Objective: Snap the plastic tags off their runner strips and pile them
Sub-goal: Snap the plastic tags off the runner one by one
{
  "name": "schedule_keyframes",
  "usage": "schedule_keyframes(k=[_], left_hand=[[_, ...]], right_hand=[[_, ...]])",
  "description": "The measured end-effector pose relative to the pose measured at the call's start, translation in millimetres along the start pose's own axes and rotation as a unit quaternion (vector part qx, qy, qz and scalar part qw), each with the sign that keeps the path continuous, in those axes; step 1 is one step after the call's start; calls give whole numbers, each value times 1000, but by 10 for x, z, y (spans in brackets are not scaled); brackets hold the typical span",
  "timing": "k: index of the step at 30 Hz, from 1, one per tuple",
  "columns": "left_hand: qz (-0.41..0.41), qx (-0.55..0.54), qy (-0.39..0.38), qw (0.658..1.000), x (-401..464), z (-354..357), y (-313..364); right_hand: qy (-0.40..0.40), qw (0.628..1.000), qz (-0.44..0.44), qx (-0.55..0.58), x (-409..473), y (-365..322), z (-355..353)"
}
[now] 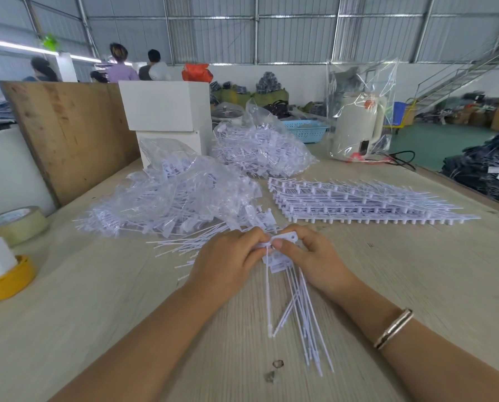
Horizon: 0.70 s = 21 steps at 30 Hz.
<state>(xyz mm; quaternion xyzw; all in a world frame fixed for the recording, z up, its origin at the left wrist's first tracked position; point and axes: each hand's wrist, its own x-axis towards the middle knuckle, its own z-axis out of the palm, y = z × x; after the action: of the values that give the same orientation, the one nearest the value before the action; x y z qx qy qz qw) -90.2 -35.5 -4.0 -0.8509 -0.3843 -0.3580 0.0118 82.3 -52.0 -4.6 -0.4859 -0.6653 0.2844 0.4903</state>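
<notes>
Yellow tape roll (pixel 6 281) sits at my far left on the wooden table (pixel 416 285), a white block resting in its hole, and a clear tape roll (pixel 16 224) lies just behind it. A plywood board (pixel 68 134) leans upright beyond them. Moving right, I see a clear bag of white tags (pixel 173 198) slumped open toward me, loose tags (pixel 181 245) spilling from its mouth onto the table, their thin tails pointing left. Two stacked white boxes (pixel 167 117) stand behind that bag, and a second filled bag (pixel 260 152) lies beside them.

At centre, my left hand (pixel 228 259) has its fingers curled, thumb and forefinger pinching a strip of tags (pixel 283 256) at its top end. My right hand (pixel 309 253) meets it there, fingers curled round the same strip, thumb pressed on a flat tag head with a small hole in it. The strip's long white tails fan down toward me between my forearms and lie on the table. A bracelet (pixel 393 329) circles my right wrist.

Further right, a neat stack of uncut runner strips (pixel 364 201) lies flat on the table, well apart from my hands. Behind it stand a blue basket (pixel 306 129) and a white kettle (pixel 358 129) wrapped in clear plastic. Dark bundled garments (pixel 480 172) sit off the table's right edge.
</notes>
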Motion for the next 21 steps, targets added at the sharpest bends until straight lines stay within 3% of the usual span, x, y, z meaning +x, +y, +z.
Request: schedule_keyframes(k=[4, 8, 10, 14, 16, 19, 21], left_hand=[[-29, -64, 16, 997, 19, 14, 39], [-41, -101, 35, 993, 8, 13, 65], [-99, -207, 20, 973, 11, 23, 90], [-199, -387, 24, 900, 37, 37, 124], [-176, -358, 33, 916, 27, 41, 79], [-115, -266, 33, 957, 14, 48, 14], [-98, -231, 28, 968, 24, 77, -45]], right_hand=[[40, 988, -92, -114, 2, 32, 14], [38, 993, -72, -86, -21, 23, 31], [35, 997, -61, -40, -7, 13, 36], [22, 982, -10, 186, -15, -27, -1], [26, 980, 21, 198, -3, 12, -49], [58, 997, 49, 11, 55, 127, -72], [88, 984, 48, -146, 99, 203, -60]])
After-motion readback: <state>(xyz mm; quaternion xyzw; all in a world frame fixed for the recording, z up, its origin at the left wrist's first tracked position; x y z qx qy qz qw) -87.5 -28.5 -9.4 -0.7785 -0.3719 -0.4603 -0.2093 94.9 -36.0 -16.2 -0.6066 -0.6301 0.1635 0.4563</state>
